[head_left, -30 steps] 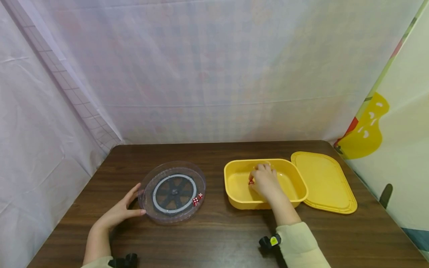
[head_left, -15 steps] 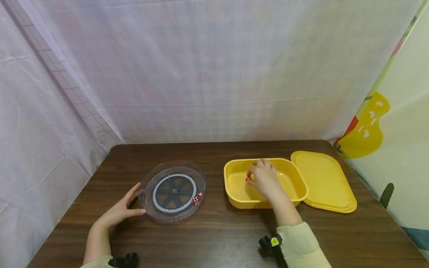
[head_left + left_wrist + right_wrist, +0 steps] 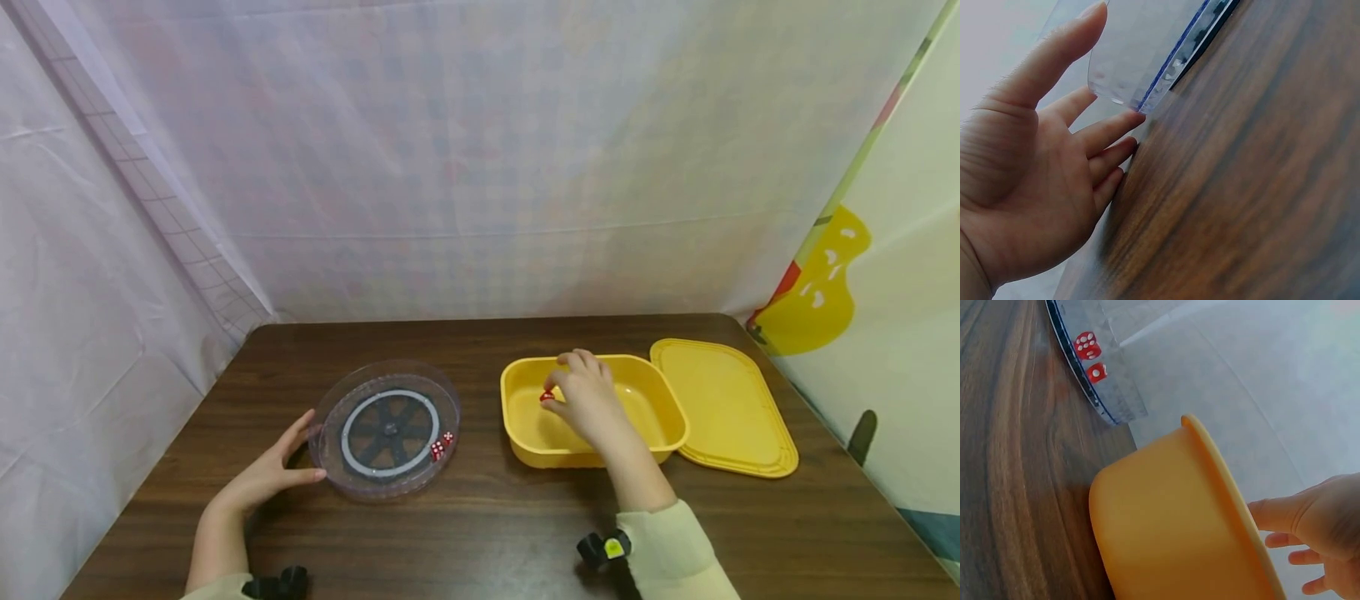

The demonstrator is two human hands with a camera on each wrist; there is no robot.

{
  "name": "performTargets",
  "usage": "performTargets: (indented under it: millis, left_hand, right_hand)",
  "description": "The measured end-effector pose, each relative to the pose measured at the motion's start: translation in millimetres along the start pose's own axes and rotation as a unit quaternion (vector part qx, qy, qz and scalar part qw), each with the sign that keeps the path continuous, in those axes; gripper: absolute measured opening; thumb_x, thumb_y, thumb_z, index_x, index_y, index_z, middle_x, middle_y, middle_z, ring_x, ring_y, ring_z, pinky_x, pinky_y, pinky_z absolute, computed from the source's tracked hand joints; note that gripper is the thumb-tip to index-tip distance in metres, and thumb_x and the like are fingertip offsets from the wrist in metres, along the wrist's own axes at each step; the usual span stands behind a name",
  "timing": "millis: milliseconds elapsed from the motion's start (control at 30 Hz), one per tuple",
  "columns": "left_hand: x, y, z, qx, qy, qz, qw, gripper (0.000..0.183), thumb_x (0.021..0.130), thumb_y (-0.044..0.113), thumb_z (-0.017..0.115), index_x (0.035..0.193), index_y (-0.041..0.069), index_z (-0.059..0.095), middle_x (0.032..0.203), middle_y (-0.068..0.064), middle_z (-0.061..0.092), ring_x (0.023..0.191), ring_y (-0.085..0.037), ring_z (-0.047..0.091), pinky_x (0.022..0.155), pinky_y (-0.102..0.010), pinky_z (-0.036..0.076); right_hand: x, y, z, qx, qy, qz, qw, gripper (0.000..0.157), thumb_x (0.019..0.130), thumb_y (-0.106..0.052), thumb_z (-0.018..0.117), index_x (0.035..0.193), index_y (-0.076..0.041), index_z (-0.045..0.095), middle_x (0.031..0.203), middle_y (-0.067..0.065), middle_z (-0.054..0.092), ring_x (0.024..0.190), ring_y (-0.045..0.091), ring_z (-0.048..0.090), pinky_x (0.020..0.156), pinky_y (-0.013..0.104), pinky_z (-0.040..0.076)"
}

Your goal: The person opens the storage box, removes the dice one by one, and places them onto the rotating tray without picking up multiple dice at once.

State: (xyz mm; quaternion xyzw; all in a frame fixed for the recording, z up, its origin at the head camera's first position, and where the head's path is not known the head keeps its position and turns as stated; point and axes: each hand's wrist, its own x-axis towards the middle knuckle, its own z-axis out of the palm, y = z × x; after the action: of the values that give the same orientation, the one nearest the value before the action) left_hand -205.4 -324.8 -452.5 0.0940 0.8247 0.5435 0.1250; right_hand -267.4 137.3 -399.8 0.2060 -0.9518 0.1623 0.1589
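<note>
In the head view my left hand (image 3: 258, 479) lies at the left side of a round clear plastic dish (image 3: 326, 408), its fingertips and thumb tip touching the wall. The left wrist view shows these fingers (image 3: 1113, 131) nearly straight against the dish. Two red dice with white dots, a larger die (image 3: 437, 451) and a smaller die (image 3: 448, 437), sit at the dish's right side. My right hand (image 3: 592, 404) is over the yellow box (image 3: 517, 446) and pinches a red die (image 3: 547, 397) between thumb and index finger. In the right wrist view the box wall hides the fingertips.
A yellow lid (image 3: 727, 408) lies flat to the right of the box, close against it. Brown wooden table (image 3: 465, 533) surface runs between dish and box. A pale curtain (image 3: 480, 167) hangs behind the table.
My right hand has risen slightly and shifted left inside the box's outline, carrying the pinched red die with it. The left hand and the dish have stayed in place.
</note>
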Motion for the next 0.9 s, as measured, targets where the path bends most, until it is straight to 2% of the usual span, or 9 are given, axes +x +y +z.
performTargets:
  millis: [433, 900]
  left_hand:
    - [0.3, -0.4, 0.5, -0.001, 0.0, 0.003, 1.0, 0.099, 0.085, 0.014, 0.072, 0.154, 0.01, 0.002, 0.153, -0.03, 0.012, 0.139, -0.048, 0.0, 0.101, -0.072, 0.001]
    - [-0.4, 0.3, -0.3, 0.001, 0.0, 0.013, 0.9999, 0.099, 0.084, 0.011, 0.072, 0.154, 0.009, 0.002, 0.152, -0.032, 0.013, 0.139, -0.049, 0.001, 0.1, -0.073, 0.002]
  right_hand:
    - [-1, -13, -8.0, 0.006, 0.012, -0.012, 1.0, 0.017, 0.078, -0.024, 0.081, 0.083, -0.011, 0.071, 0.122, 0.019, 0.056, 0.126, 0.044, 0.035, 0.098, 0.063, 0.028]
    - [0, -30, -8.8, 0.003, 0.026, -0.048, 0.998, 0.018, 0.076, -0.025, 0.083, 0.083, -0.013, 0.07, 0.121, 0.017, 0.057, 0.125, 0.042, 0.038, 0.099, 0.062, 0.028]
